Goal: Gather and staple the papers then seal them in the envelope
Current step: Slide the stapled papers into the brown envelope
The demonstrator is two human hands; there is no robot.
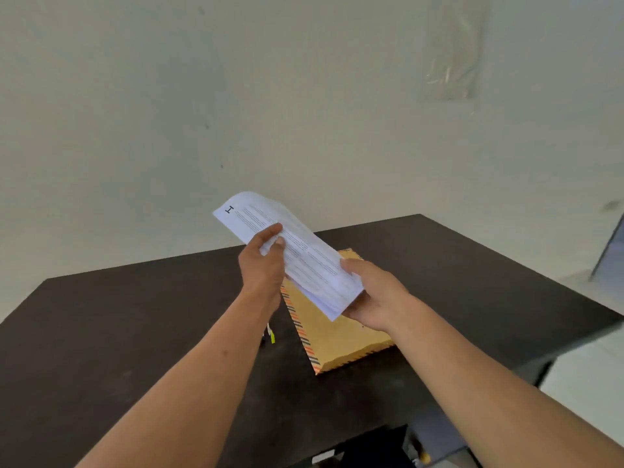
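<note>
Light: soft, diffuse, moderately bright; source not in frame.
Wall (236, 96): evenly lit, pale with a greenish cast.
Surface (101, 332): dark and matte with a dull sheen only; shadows on it are weak and hard to separate.
Papers (304, 258): brightest item, bluish-white, print lines smeared by blur.
Plastic sheet (450, 59) at 1 o'clock: faint glare streaks.
Focus: soft throughout, softest at 5 o'clock.
Distortion: wide-angle; surface edges splay toward 9 and 3 o'clock.
</note>
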